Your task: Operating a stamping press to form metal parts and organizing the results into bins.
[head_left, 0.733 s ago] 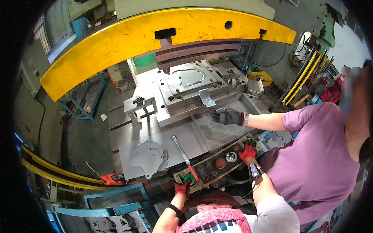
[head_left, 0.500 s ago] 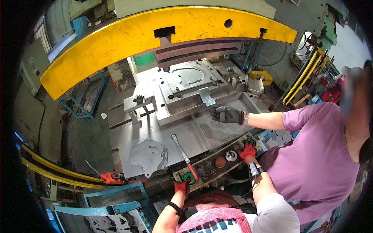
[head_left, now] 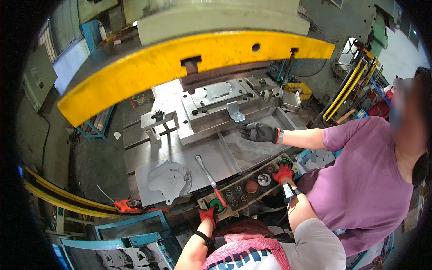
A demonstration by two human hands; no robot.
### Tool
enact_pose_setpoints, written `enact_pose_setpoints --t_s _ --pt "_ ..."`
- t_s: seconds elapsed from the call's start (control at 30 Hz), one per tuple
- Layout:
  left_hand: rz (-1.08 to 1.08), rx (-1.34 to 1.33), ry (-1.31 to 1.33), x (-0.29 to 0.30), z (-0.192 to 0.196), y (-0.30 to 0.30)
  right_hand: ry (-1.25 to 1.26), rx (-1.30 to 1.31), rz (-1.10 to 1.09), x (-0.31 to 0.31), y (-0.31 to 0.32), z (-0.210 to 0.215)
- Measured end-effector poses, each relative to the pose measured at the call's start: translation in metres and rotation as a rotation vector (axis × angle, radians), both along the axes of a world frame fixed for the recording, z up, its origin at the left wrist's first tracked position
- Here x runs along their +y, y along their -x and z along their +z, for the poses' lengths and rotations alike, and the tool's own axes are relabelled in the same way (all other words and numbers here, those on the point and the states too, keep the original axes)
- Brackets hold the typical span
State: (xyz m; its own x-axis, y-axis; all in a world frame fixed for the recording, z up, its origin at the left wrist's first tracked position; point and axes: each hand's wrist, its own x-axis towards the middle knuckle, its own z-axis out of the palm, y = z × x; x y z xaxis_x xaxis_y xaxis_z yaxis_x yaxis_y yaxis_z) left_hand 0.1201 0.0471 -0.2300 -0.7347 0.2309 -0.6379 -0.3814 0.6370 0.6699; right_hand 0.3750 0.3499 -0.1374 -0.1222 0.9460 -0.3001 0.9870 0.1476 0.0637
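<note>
My left hand (head_left: 207, 216), in a red glove, rests against the left green push button (head_left: 217, 205) of a control panel (head_left: 233, 194). Its fingers reach over the button's edge and grip nothing. At the panel's other end, my right hand (head_left: 283, 173), also red-gloved, lies with fingers stretched onto another green button (head_left: 286, 162). Between them are a red knob (head_left: 251, 186) and a silver dial (head_left: 264, 179). A red-handled wrench (head_left: 206, 172) leans across the panel near my left hand. Beyond it, flat grey metal pieces (head_left: 167, 181) lie on the steel plate.
A yellow press beam (head_left: 153, 69) hangs over the lower die (head_left: 211, 100). A person in a purple shirt (head_left: 360, 166) stands at right, one black-gloved hand (head_left: 259, 132) beside a small bent metal plate (head_left: 236, 112) at the die. Blue frames (head_left: 112, 243) stand at lower left.
The yellow press beam has come down closer to the lower die. Both my hands stay on the green buttons. My view has shifted slightly.
</note>
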Motion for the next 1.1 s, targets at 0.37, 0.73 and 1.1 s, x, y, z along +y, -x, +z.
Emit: enact_pose_setpoints --t_s 0.37,0.73,1.1 --pt "0.061 -0.036 -0.054 -0.011 -0.061 0.012 -0.008 0.023 -0.015 0.000 0.012 0.006" --pt "-0.010 -0.281 -0.083 0.001 -0.025 0.022 -0.104 0.122 -0.091 -0.017 0.019 0.022" --pt "0.031 -0.214 -0.147 0.005 0.032 0.004 -0.151 0.326 0.030 -0.124 0.030 0.036"
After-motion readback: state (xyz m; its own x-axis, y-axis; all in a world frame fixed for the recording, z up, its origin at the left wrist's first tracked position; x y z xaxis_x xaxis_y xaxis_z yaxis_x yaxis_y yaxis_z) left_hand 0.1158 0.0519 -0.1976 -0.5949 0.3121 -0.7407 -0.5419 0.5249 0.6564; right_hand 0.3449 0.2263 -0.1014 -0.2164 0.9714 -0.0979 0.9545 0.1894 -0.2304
